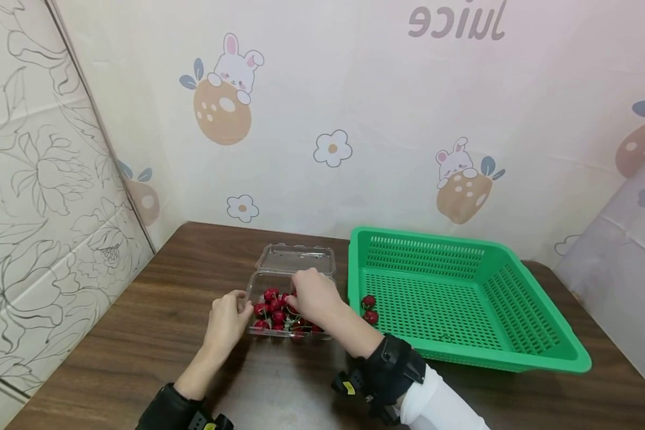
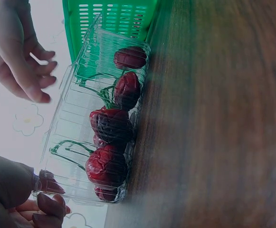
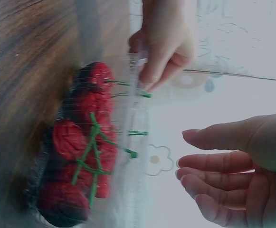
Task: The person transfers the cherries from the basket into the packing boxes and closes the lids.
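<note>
Several dark red cherries with green stems lie in a clear plastic clamshell box. Its lid is folded back toward the wall. At the box's left side my left hand pinches the rim between thumb and fingers. My right hand hovers over the right part of the box, covering some cherries in the head view. In the right wrist view the right hand has its fingers loosely extended, thumb apart, and nothing between them.
A green perforated plastic basket stands just right of the box, with two cherries at its left end. Both sit on a brown wooden table. A patterned wall covering rises behind the table.
</note>
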{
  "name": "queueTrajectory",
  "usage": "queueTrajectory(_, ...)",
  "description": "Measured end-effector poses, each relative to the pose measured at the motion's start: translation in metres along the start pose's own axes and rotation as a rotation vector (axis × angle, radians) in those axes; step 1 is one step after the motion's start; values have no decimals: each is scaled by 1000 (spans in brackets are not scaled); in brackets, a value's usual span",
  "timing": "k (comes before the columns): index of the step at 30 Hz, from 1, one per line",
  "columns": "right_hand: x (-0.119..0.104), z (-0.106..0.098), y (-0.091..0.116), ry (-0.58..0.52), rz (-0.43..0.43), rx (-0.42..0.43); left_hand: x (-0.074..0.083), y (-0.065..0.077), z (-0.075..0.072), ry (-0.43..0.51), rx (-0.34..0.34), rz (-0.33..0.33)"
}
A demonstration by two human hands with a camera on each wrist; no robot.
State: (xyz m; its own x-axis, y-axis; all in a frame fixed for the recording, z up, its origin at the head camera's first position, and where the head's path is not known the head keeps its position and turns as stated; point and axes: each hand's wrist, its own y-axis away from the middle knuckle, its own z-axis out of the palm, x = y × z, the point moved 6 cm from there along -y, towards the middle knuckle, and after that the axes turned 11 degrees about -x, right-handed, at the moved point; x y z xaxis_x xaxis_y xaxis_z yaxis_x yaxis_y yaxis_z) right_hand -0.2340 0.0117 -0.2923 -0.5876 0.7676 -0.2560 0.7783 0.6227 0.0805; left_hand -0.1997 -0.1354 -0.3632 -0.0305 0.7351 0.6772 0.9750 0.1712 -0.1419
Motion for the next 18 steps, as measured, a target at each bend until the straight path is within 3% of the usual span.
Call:
queueTrajectory(13, 24, -34, 31, -154, -17, 77, 1, 1, -1, 11, -18, -3)
queueTrajectory(18, 42, -45, 43, -206, 24, 121, 1, 1, 0, 9, -16, -1)
